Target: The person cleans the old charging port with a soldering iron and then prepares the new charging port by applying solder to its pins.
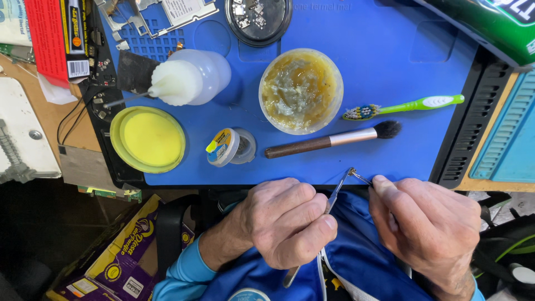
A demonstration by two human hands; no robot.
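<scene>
At the near edge of the blue mat (390,50), just below the wooden-handled brush (329,140), the left hand (284,220) is closed around metal tweezers (334,195). Their tips meet a tiny metal part (359,177) pinched in the right hand (426,223), which is closed on it. A tub of amber paste (301,89) sits above the brush.

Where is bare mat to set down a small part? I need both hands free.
Free: blue mat right of the paste tub, above the green toothbrush; also the strip below the brown brush. Crowded: left side around squeeze bottle and yellow lid.
</scene>
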